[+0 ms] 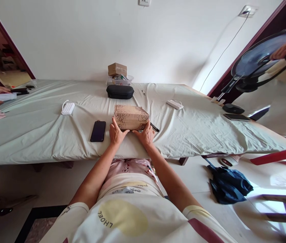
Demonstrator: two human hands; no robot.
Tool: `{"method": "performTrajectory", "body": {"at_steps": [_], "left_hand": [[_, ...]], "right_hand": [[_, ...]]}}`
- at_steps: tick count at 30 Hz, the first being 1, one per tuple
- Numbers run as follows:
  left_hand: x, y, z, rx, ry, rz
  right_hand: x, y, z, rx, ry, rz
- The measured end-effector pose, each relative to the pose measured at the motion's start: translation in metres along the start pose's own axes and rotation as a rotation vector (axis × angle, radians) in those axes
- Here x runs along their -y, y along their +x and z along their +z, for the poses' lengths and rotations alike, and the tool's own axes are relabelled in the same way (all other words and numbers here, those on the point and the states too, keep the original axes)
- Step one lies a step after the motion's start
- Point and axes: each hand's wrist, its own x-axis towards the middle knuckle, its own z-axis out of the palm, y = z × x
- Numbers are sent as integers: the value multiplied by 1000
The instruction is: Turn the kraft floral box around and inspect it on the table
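Nearest my camera is the patterned shirt [122,216], with both forearms reaching out from it over the pale cloth [82,152] on the table. I see the left hand [117,132] and the right hand [146,135] gripping the cardboard box [132,118] between them, one at each near corner. Their fingers go up along its sides, while the thumbs point inward below its near face, with a gap between the tips. The box, marked with dark scribbles, thus lies just beyond the palms, centred between the hands and touching both; I cannot tell whether its base sits flat on the cloth.

Just beside the right hand, a dark pen [155,127] pokes out past the box. Near the left hand and apart from it, I have a dark-screened phone [98,131] lying flat.

Farther out, a white device [68,108] lies to the left and another white block [174,104] to the right, both well apart from the hands. Straight beyond the box I make out a black case [120,91], then a clear tub [110,81] with a small brown carton [117,69] on top, near the wall [82,40].
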Motion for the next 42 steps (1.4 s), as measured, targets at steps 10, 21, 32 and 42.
{"method": "performTrajectory", "body": {"at_steps": [10, 21, 32, 42], "left_hand": [[-2, 1, -3, 47, 74, -76], [8, 6, -6, 108, 39, -135], [16, 5, 3, 35, -85, -136], [21, 6, 14, 50, -178, 3]], "right_hand": [[-11, 1, 3, 14, -1, -51], [-12, 3, -3, 148, -10, -18], [-15, -2, -11, 153, 180, -112], [0, -15, -20, 350, 151, -450]]}}
